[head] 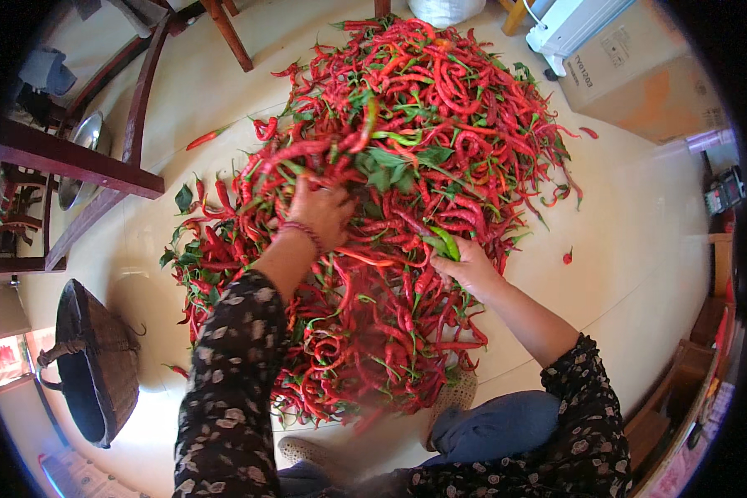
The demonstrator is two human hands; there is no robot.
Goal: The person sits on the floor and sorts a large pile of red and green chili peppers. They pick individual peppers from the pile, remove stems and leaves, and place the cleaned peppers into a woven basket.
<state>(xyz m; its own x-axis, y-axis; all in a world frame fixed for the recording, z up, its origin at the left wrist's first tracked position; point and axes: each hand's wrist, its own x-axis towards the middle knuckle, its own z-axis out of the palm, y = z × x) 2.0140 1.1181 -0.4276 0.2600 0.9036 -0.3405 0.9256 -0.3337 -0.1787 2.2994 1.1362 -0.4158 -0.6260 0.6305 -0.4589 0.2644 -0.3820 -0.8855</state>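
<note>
A large heap of red chili peppers [460,93] with green stems and leaves is spread over the floor in front of me. My left hand [320,215], a red bracelet at its wrist, reaches into the middle of the heap. Motion blurs its fingers, so any grip there is unclear. Beside the heap's right side, my right hand [467,267] holds a green chili pepper [444,241] between thumb and fingers. A cluster of green leaves [386,168] lies on the peppers just beyond my left hand.
A dark basket [99,367] stands at left, below a wooden frame [75,165] and a metal basin [81,162]. Cardboard boxes [647,87] and a white heater [576,31] are at upper right. A loose pepper [568,256] lies on the right floor. My shoes [454,392] touch the near edge.
</note>
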